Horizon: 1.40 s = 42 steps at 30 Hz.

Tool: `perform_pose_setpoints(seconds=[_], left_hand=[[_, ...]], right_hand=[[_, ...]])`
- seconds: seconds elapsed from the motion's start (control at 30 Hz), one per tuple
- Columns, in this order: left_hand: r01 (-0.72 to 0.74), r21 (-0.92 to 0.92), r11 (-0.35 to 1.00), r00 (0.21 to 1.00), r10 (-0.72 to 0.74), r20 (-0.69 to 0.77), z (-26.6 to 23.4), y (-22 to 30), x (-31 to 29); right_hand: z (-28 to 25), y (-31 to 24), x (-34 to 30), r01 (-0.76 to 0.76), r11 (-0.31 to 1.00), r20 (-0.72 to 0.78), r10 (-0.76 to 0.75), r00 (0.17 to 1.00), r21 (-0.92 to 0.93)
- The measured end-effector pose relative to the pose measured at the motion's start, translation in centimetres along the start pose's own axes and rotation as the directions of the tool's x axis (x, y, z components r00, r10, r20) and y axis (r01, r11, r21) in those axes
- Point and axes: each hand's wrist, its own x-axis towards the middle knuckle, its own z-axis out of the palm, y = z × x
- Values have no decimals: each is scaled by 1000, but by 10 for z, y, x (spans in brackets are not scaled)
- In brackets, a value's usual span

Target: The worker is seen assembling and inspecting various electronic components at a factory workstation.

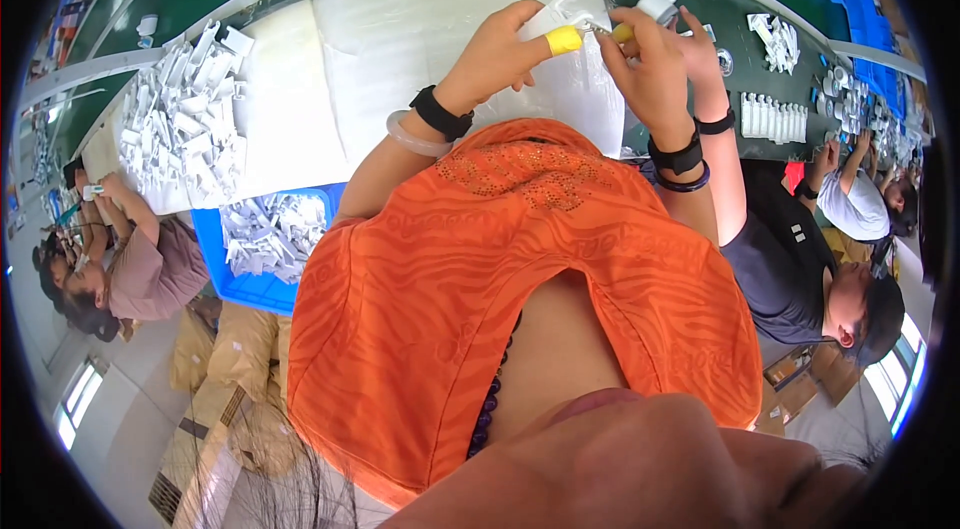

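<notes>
Left of the fingers lie one white heap [185,129], its pieces uncountable, and, nearer the person, one blue bin [237,283]; the left hand [495,59], fingers narrow, holds one white hooked piece [549,18]; just right, the right hand [648,71] pinches one small metal bit [597,30], kind unclear; farther right of the fingers stands one white row [774,118].

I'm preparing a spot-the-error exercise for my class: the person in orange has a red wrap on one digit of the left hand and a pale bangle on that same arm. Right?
Not quite: in the head view, the wrap on the left hand is yellow, not red. The pale bangle is on that arm, as stated.
</notes>
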Motion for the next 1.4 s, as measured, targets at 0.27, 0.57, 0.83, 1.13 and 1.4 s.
perform_pose_setpoints(seconds=[0.27, 0.57, 0.83, 1.13, 1.4], left_hand=[[404, -608, 684, 798, 62, 600, -2, -21, 9], [-134, -562, 816, 941, 282, 185, 21, -17, -1], [-98, -538, 838, 983, 165, 79, 18, -7, -8], [-118, -408, 905, 975, 184, 126, 17, -4, -12], [-143, -335, 931, 961, 212, 178, 16, -5, -13]], right_hand=[[17, -6, -15, 189, 978, -322, -152, 934, 85], [21, -3, -21, 238, 964, -422, -168, 891, 118], [21, -1, -18, 275, 958, -368, -226, 902, 86], [22, -4, -19, 331, 943, -323, -308, 895, 19], [21, -6, -19, 271, 962, -341, -252, 906, 8]])
